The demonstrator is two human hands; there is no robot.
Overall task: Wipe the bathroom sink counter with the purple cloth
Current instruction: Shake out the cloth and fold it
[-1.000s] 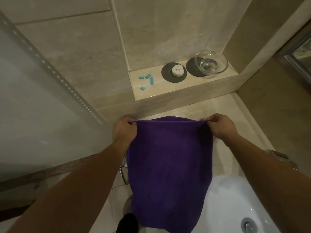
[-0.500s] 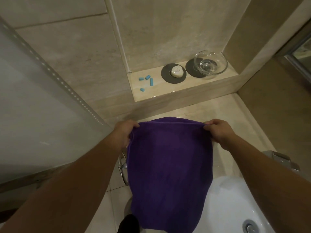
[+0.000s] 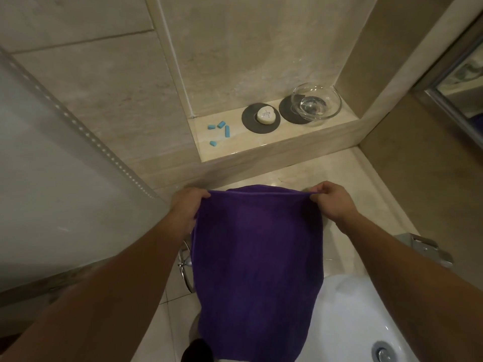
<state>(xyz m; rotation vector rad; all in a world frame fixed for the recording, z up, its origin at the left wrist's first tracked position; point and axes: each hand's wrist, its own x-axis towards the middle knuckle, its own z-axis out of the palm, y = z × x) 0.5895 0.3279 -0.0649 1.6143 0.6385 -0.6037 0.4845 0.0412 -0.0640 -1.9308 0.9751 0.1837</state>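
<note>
Purple cloth (image 3: 257, 262) stretched flat in the air, wiping not yet begun.

Compared with a second ago the cloth hangs much the same, its top hem slightly lower over the beige counter (image 3: 350, 178). The left hand (image 3: 187, 207) and right hand (image 3: 330, 202) each pinch a top corner with curled fingers. Bare counter lies beyond the hem, bounded by the ledge step behind, the wall at right and the white basin (image 3: 347, 309) in front.

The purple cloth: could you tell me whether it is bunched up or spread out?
Spread out: the purple cloth hangs flat, its top corners pinched by the left hand and right hand.
</note>
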